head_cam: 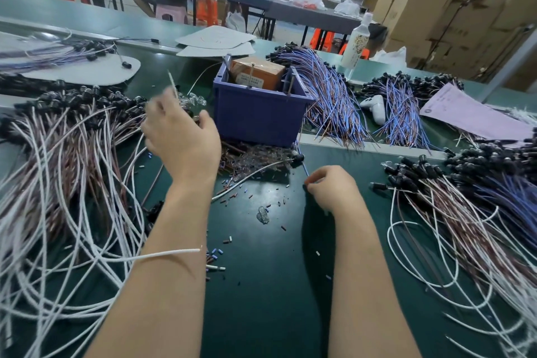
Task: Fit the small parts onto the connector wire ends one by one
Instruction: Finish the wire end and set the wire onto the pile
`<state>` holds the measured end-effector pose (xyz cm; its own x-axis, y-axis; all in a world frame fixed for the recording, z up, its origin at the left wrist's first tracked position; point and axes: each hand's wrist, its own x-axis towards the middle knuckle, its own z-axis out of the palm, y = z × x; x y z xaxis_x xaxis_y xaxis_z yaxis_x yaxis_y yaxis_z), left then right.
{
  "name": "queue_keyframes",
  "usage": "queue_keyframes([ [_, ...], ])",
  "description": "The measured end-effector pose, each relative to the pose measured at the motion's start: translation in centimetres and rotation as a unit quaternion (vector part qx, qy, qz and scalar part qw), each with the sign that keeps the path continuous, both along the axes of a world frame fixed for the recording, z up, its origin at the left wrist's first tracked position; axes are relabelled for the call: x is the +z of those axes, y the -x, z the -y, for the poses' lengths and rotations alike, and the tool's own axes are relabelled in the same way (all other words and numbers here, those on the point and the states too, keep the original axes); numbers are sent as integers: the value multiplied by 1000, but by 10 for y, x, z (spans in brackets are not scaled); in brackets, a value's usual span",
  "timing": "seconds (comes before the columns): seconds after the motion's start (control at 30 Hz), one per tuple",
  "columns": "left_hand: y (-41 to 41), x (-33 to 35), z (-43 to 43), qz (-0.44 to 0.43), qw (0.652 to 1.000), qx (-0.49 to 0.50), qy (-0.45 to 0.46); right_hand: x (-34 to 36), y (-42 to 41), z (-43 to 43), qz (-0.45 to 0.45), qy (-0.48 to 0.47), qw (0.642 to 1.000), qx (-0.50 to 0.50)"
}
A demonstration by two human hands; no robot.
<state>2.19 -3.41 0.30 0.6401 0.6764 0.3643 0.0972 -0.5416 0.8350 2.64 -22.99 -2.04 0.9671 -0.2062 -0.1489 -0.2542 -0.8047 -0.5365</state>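
My left hand (181, 136) is raised over the left wire heap (72, 136), blurred by motion, its fingers pinching a thin white wire end (173, 85) that sticks up. My right hand (334, 189) rests on the green table (261, 285) with curled fingers pinching the end of a blue wire (303, 168); that wire runs up to a black connector (297, 157). Small clear parts and short sleeve bits (250, 160) lie in a pile between the hands. More loose bits (263, 213) are scattered on the table.
A blue bin (261, 116) holding an orange box stands behind the parts pile. Blue-and-brown wire bundles (328, 96) lie to its right, with a white game controller (374, 106) and a pink sheet (470, 113). A big wire heap with black connectors (479, 197) fills the right side.
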Motion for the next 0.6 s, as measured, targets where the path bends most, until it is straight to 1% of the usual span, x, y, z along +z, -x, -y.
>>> queue_keyframes([
  [0.07,3,4,5,16,997,24,-67,-4,-4,-1,46,-31,998,-28],
  [0.13,7,9,12,28,994,39,-96,-8,-8,-2,120,-42,990,-55],
  [0.17,8,12,14,47,993,47,-100,-11,-9,-5,154,-41,986,-43],
  [0.23,10,19,20,132,984,39,-113,-18,-10,-15,176,-12,984,32],
  [0.27,10,22,24,184,976,9,-119,-22,-11,-21,164,15,984,71],
  [0.3,8,22,30,219,968,-41,-113,-26,-12,-26,143,41,985,92],
  [0.33,6,21,37,222,964,-110,-97,-29,-13,-30,125,60,985,98],
  [0.37,4,17,45,191,961,-181,-83,-32,-15,-31,121,71,985,96],
  [0.43,1,0,59,66,951,-289,-83,-34,-17,-30,145,76,983,82],
  [0.47,-1,-11,64,10,942,-323,-90,-34,-17,-29,159,70,982,70],
  [0.5,-2,-21,69,-28,932,-348,-97,-33,-17,-27,168,62,982,58],
  [0.6,-3,-41,71,-109,909,-381,-129,-31,-18,-26,165,60,984,41],
])
